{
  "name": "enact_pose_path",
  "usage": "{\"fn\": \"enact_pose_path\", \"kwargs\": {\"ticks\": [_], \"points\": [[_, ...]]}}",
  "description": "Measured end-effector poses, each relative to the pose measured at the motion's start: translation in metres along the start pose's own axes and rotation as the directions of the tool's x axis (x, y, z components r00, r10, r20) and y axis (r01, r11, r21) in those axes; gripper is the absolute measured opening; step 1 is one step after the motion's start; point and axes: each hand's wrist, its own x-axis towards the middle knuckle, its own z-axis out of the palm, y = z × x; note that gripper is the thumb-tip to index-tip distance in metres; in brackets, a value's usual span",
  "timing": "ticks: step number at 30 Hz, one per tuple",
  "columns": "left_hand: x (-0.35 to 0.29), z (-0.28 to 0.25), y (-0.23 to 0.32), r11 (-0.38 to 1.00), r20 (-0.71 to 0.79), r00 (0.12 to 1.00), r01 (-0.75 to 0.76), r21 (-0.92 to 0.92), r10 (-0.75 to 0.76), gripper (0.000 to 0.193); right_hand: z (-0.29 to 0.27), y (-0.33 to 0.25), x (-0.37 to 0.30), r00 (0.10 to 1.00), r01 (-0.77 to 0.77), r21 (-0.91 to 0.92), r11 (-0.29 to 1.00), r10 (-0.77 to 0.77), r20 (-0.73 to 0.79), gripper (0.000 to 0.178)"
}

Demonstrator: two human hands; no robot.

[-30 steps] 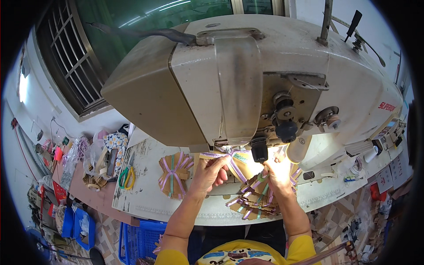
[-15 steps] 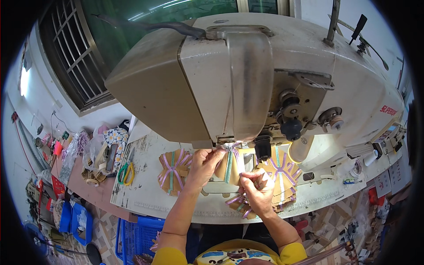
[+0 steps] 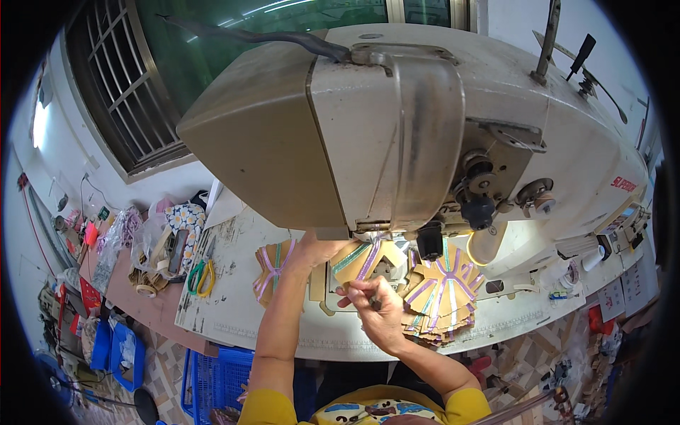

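A tan piece (image 3: 346, 272) with green and purple ribbon strips lies under the head of a sewing machine (image 3: 340, 170). My left hand (image 3: 320, 249) is at its left side, right below the machine head, its fingers hidden. At the piece's near edge my right hand (image 3: 379, 312) is closed, thumb and fingers pinching the end by the purple strip. A small dark thing shows within the right hand; I cannot make out what it is. Beside that hand sits a stack of similar ribboned tan pieces (image 3: 443, 297). Another such piece (image 3: 268, 273) lies left of my left forearm.
Scissors with green and yellow handles (image 3: 202, 278) lie on the white table (image 3: 234, 312) at the left. Beyond them are plastic bags and a flowered pouch (image 3: 185, 223) with a phone. A blue basket (image 3: 219, 379) stands below the front edge.
The tan piece has turned, its ribbons now slanting down to the left. My left hand has moved farther in under the machine head; my right hand has shifted left and nearer me.
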Motion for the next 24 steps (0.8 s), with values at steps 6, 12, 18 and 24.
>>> {"fn": "enact_pose_path", "kwargs": {"ticks": [6, 12, 18, 24], "points": [[0.013, -0.016, -0.009, 0.787, 0.069, 0.966, -0.244, 0.567, 0.249, 0.016, 0.013, 0.008, 0.009, 0.999, 0.044, -0.015, 0.999, -0.044, 0.03, 0.005], [0.008, -0.014, -0.02, 0.925, 0.048, 0.998, -0.058, 0.376, 0.043, 0.02, 0.006, 0.001, 0.002, 1.0, 0.021, 0.006, 1.0, -0.021, -0.005, 0.005], [-0.012, 0.008, 0.004, 0.98, -0.202, 0.977, 0.03, -0.197, -0.071, 0.033, -0.007, -0.015, -0.005, 0.994, -0.084, 0.033, 0.996, 0.086, -0.061, 0.006], [-0.018, 0.015, 0.001, 0.907, -0.24, 0.966, -0.014, -0.42, -0.097, 0.019, -0.019, -0.019, -0.001, 0.993, -0.091, 0.158, 0.983, 0.101, -0.053, 0.009]]}}
